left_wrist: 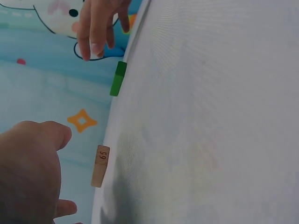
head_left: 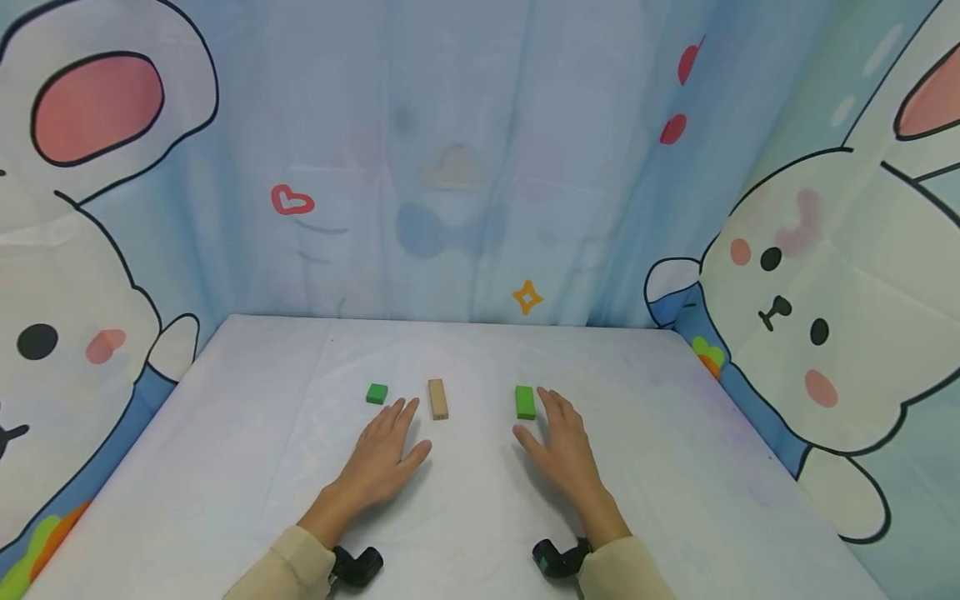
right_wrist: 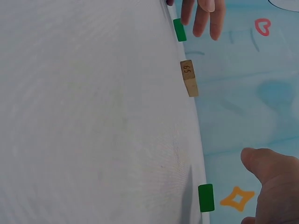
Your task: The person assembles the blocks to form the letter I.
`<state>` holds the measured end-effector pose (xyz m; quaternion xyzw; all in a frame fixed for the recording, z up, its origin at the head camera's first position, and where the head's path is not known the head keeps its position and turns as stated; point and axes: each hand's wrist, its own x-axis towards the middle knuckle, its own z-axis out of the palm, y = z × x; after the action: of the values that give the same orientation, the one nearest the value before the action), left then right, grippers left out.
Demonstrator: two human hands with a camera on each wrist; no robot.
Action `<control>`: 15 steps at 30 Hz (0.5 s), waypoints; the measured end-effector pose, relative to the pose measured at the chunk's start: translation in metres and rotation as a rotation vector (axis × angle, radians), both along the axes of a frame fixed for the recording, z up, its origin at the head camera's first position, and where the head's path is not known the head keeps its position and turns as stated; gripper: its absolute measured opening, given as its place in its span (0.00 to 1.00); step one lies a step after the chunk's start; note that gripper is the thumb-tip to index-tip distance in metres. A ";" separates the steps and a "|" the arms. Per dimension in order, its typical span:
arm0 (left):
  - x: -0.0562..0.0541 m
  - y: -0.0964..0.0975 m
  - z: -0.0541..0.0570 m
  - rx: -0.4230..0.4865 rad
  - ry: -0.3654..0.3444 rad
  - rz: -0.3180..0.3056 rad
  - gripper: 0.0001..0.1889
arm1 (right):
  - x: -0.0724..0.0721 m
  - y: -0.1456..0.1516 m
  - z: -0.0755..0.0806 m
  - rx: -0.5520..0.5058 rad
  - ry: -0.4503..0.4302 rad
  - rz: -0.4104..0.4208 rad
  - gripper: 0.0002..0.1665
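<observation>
In the head view my left hand hovers over the white table, fingers extended and holding nothing. Just beyond its fingertips lie a small green block and, a little to the right, a tan wooden block. The wrist views show the number 65 on the end of the wooden block. My right hand has its thumb and fingers spread, nothing held. A longer green block sits beside its index fingertip, in front of the thumb.
A white cloth covers the table. Behind it hangs a blue curtain with printed rabbits on both sides. Black wrist-worn devices show at both cuffs.
</observation>
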<state>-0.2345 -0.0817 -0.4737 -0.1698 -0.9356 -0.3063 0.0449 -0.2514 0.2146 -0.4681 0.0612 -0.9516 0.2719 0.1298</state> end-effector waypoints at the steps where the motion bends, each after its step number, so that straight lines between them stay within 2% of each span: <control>1: -0.001 0.000 -0.001 0.007 0.005 0.001 0.37 | 0.000 0.000 0.000 -0.002 0.000 -0.004 0.46; 15: -0.009 0.009 -0.003 0.023 0.006 0.044 0.36 | -0.005 -0.003 -0.001 -0.018 -0.025 -0.029 0.45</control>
<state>-0.2437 -0.0723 -0.4765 -0.1498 -0.9353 -0.3155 0.0564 -0.2561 0.2115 -0.4695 0.0427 -0.9515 0.2792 0.1224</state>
